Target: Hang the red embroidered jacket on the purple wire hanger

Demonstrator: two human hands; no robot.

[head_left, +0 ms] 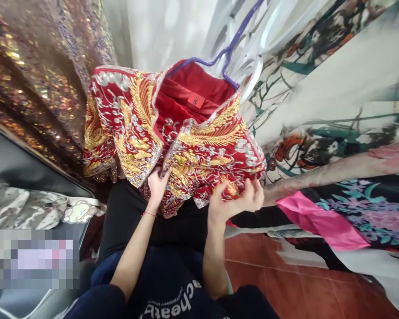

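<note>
A red jacket (199, 155) with gold and silver embroidery hangs in front of me on a purple hanger (228, 51). A small red tag (196, 100) marked "S" shows inside its collar. At the lower front opening, my left hand (157, 186) is closed on the jacket's edge, its thumb against the embroidered panel. My right hand (234, 201) curls at the sleeve on the right side, thumb and fingers bent against the cloth. Part of its grip is hidden by the hand itself.
Sequined fabric (36, 84) hangs at the left, above a dark surface holding patterned cloth (23, 204). Floral-print fabric (335, 88) hangs at the right. Below it lie a pink satin piece (322, 221) and black floral fabric (379, 210), over a red tiled floor (272, 279).
</note>
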